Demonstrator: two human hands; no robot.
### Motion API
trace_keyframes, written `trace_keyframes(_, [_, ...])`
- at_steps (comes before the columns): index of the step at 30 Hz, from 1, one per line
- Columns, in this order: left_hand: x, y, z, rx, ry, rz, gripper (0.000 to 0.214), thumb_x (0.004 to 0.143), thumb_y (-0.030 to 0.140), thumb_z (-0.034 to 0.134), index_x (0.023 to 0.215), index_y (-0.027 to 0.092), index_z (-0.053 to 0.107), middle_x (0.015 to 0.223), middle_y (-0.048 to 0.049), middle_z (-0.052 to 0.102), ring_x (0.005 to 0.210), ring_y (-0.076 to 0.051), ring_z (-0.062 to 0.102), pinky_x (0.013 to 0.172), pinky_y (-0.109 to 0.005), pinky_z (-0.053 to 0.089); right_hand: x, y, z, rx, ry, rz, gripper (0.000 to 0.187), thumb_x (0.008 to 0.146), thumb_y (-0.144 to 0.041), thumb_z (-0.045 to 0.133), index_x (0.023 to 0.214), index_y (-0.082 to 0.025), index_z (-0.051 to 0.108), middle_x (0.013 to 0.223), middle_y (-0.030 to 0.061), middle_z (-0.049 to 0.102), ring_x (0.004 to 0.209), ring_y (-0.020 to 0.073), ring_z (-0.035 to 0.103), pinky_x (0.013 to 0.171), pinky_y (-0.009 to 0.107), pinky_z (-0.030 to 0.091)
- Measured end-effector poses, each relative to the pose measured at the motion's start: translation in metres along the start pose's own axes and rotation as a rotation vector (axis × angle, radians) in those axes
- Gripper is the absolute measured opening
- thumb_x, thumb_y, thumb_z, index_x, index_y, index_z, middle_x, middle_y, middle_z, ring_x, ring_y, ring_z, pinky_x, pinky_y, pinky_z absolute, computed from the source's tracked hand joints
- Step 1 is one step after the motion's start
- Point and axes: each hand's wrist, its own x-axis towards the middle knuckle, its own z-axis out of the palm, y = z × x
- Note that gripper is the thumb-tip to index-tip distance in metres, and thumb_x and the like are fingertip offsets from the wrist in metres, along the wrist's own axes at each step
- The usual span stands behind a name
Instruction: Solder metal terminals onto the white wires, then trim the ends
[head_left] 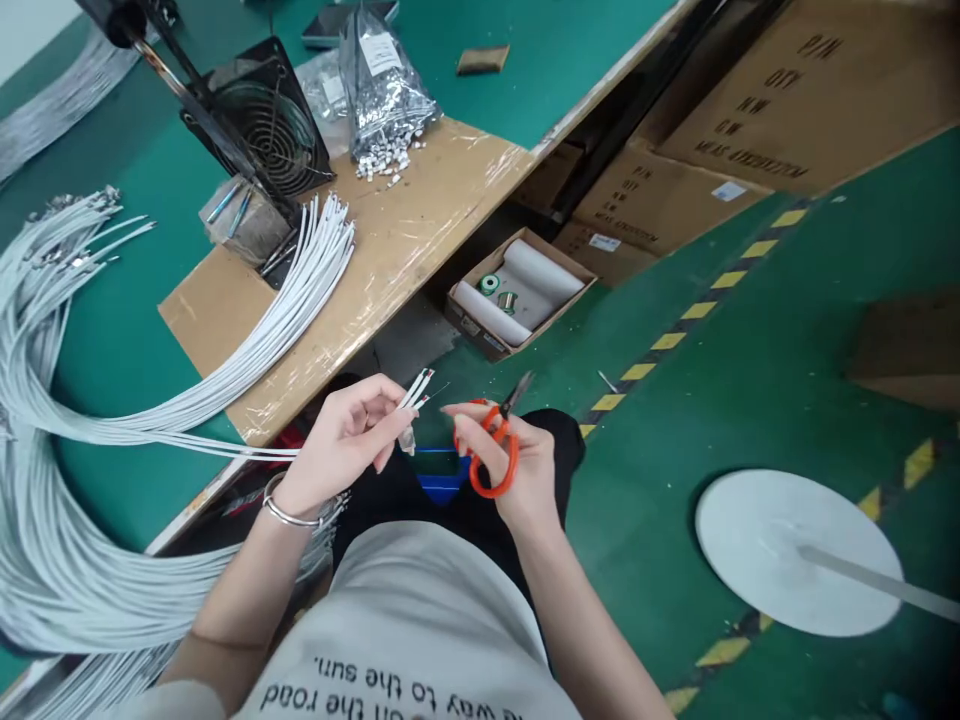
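Your left grip (364, 425) is pinched, thumb against fingers, on a few white wires (418, 388), whose cut ends poke out past the fingertips towards your right grip. Your right grip (525, 465) is loosely curled around orange-handled scissors (504, 410), with the blades pointing up and away from you; its thumb and a fingertip come near each other, just beside the wire ends but apart from them. To the left of your left grip, a thick wire bundle (247, 365) curves across the counter (562, 50), with its ends lying on a cardboard sheet (420, 230). Beyond those ends, farther from your left grip, stand a black fan (274, 125) and a plastic bag (379, 85) with small metal bits (386, 155) spilled at its mouth. Ahead of your right grip, below the counter's level, a small box (484, 343) holds spools (488, 285). Well to the right of your right grip is a white disc (780, 540).
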Motion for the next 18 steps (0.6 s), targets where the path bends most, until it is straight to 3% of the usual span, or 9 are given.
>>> trace_keyframes(4, [-0.001, 0.008, 0.002, 0.046, -0.016, -0.002, 0.025, 0.088, 0.030, 0.081, 0.079, 0.014, 0.063, 0.064, 0.0036, 0.058, 0.055, -0.006, 0.046, 0.052, -0.017, 0.037, -0.005, -0.013, 0.016, 0.078, -0.070, 0.049, 0.017, 0.075, -0.033, 0.089, 0.091, -0.027, 0.087, 0.065, -0.0021, 0.062, 0.058, 0.0112, 0.054, 0.056, 0.026, 0.047])
trace_keyframes(7, [-0.001, 0.007, 0.004, 0.108, -0.034, -0.001, 0.021, 0.092, 0.026, 0.076, 0.078, 0.013, 0.065, 0.067, 0.0026, 0.058, 0.058, -0.006, 0.045, 0.053, -0.018, 0.035, -0.009, -0.009, 0.022, 0.145, -0.076, 0.084, 0.016, 0.074, -0.032, 0.090, 0.089, -0.027, 0.087, 0.064, -0.0024, 0.063, 0.056, 0.0104, 0.053, 0.054, 0.025, 0.047])
trace_keyframes(15, [-0.008, -0.015, 0.000, 0.097, -0.155, -0.002, 0.019, 0.095, 0.025, 0.074, 0.082, 0.016, 0.065, 0.067, 0.0025, 0.060, 0.056, -0.007, 0.050, 0.053, -0.019, 0.040, -0.026, 0.015, 0.030, 0.245, 0.079, 0.055, 0.007, 0.072, -0.027, 0.091, 0.071, -0.027, 0.083, 0.063, -0.0012, 0.070, 0.057, 0.0124, 0.057, 0.056, 0.028, 0.049])
trace_keyframes(18, [-0.012, -0.017, 0.000, 0.061, -0.136, 0.012, 0.019, 0.093, 0.026, 0.078, 0.081, 0.016, 0.068, 0.065, 0.0033, 0.058, 0.054, -0.006, 0.046, 0.051, -0.019, 0.037, -0.031, 0.014, 0.036, 0.223, 0.146, -0.005, 0.008, 0.071, -0.025, 0.089, 0.070, -0.026, 0.082, 0.063, -0.0013, 0.068, 0.059, 0.0133, 0.055, 0.056, 0.028, 0.047])
